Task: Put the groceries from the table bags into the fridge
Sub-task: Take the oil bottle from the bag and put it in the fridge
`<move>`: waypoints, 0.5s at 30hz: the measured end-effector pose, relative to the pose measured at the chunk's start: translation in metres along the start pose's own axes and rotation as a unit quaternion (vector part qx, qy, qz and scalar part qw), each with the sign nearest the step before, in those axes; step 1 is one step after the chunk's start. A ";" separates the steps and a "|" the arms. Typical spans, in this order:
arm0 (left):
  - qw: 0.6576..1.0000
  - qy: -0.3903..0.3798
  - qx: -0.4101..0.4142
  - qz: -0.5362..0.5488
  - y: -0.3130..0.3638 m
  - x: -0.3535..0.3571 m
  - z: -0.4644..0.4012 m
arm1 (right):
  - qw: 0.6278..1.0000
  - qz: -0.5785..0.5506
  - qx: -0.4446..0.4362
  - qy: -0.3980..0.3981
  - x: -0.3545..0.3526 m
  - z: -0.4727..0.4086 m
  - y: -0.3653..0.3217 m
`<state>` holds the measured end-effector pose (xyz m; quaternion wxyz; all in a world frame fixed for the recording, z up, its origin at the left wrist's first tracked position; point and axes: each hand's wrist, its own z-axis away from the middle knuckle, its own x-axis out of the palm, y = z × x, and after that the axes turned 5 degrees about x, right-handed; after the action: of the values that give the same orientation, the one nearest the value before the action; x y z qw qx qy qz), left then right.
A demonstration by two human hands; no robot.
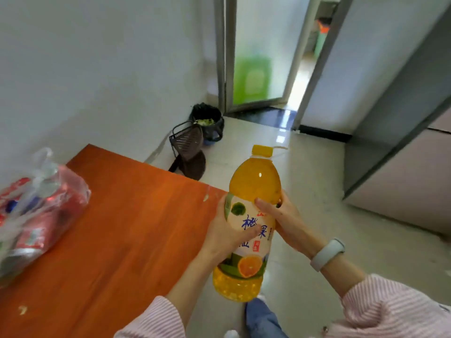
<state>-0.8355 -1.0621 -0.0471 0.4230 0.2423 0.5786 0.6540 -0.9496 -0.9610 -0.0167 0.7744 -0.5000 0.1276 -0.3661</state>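
A clear plastic grocery bag (pixel 36 211) lies on the orange-brown wooden table (pixel 127 240) at about 9 o'clock; red-labelled packages show through it, though blur hides what they are. At 12 o'clock, on the pale tiled floor against the white wall, a black-lined waste bin (pixel 208 123) holds green scraps, and a dark mesh basket (pixel 188 145) leans just in front of it. Beyond the bin a frosted-glass door (pixel 253 57) stands ajar. At 3 o'clock stands the tall grey-and-pale fridge (pixel 410 167), doors closed, with bare floor between it and the hands.

The large clear plastic bottle of orange juice (pixel 251 223) is in the air just off the table's corner, near the middle, tilted slightly with its yellow cap (pixel 262 151) toward 12 o'clock. It has a white label with blue characters and an orange slice picture, and pulp settled at the bottom. The left hand (pixel 229 230) wraps its fingers round the label from 9 o'clock; the right hand (pixel 285 215), with a pale wristband (pixel 328 254), curls round the shoulder from 3 o'clock. Both sleeves are pink-striped.
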 end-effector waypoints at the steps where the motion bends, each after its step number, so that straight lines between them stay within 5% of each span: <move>1: 0.999 -0.039 0.002 -0.011 0.007 0.024 -0.006 | 0.999 -0.018 -0.003 0.029 -0.024 0.011 -0.001; 15: 0.911 -0.381 0.133 -0.084 0.123 0.434 -0.064 | 0.936 -0.109 -0.122 0.311 -0.412 0.157 -0.018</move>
<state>-1.1486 -0.7322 -0.0178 0.6286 0.4775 0.4736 0.3906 -1.1568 -0.5725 0.0027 0.5841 -0.4625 0.3505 -0.5676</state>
